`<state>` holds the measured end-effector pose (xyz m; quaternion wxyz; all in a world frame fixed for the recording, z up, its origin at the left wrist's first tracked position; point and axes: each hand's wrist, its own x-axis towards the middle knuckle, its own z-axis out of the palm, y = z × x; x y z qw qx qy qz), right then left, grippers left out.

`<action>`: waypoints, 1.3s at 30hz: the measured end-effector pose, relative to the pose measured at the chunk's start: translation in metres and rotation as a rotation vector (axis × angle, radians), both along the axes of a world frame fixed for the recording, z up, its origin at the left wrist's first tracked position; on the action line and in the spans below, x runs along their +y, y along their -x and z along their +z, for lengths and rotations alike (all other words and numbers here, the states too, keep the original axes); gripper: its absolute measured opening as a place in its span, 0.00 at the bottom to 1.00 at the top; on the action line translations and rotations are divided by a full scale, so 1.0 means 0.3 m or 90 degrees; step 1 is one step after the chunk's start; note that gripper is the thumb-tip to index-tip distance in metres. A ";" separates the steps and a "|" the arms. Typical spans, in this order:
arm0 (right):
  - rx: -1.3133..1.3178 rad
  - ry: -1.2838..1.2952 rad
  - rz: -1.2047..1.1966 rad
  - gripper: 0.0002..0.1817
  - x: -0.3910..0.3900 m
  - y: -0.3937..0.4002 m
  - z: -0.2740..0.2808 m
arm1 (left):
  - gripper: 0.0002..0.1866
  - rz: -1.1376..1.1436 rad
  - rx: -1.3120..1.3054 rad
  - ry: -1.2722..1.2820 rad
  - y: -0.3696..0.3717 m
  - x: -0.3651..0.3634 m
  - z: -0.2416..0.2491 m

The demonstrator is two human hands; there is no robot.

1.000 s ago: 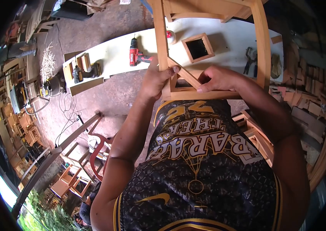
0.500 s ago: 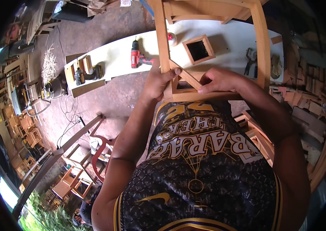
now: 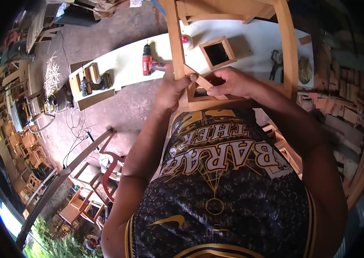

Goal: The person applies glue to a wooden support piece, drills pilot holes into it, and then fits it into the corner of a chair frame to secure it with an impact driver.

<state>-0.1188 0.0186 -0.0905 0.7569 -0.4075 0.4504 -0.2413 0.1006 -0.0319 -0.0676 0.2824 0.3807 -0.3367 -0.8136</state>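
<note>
A light wooden frame (image 3: 290,51) stands in front of me, its near corner close to my shirt. A short wooden strip (image 3: 200,79) lies diagonally across that corner. My left hand (image 3: 174,88) is wrapped round the frame's left post, its thumb on the upper end of the strip. With thumb and fingers, my right hand (image 3: 232,84) grips the strip nearer its lower end. Past the hands, a small square wooden box (image 3: 231,52) with a dark inside sits on the white table (image 3: 126,56).
A red drill (image 3: 146,62) lies on the table, left of the frame. Further left, a dark drill (image 3: 85,86) stands beside wooden pieces. A metal clamp (image 3: 276,64) lies to the right. A red-and-white object (image 3: 185,41) is behind the left post. Cables cross the floor.
My right hand has moved up and left along the strip, and more of the strip's lower end shows. The frame and table appear shifted slightly left and up in view.
</note>
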 end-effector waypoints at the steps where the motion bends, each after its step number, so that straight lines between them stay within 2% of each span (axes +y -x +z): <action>1: 0.000 0.002 0.001 0.25 0.000 -0.001 0.000 | 0.27 0.009 0.012 -0.012 0.004 0.001 0.008; 12: 0.046 0.113 0.018 0.26 0.005 0.004 -0.010 | 0.26 0.026 -0.008 -0.032 0.010 0.006 0.018; 20: 0.075 0.128 0.033 0.25 -0.001 0.007 0.039 | 0.25 0.042 0.011 -0.042 0.012 0.012 0.014; 22: 0.077 0.130 0.033 0.24 -0.001 0.005 0.043 | 0.25 0.066 -0.038 0.000 0.014 0.014 -0.003; 30: 0.111 0.144 0.053 0.25 -0.005 0.002 0.046 | 0.26 0.043 -0.039 -0.012 0.008 0.011 -0.005; 39: 0.065 0.115 0.014 0.26 0.001 -0.009 0.022 | 0.26 0.027 -0.035 -0.015 0.019 0.003 0.038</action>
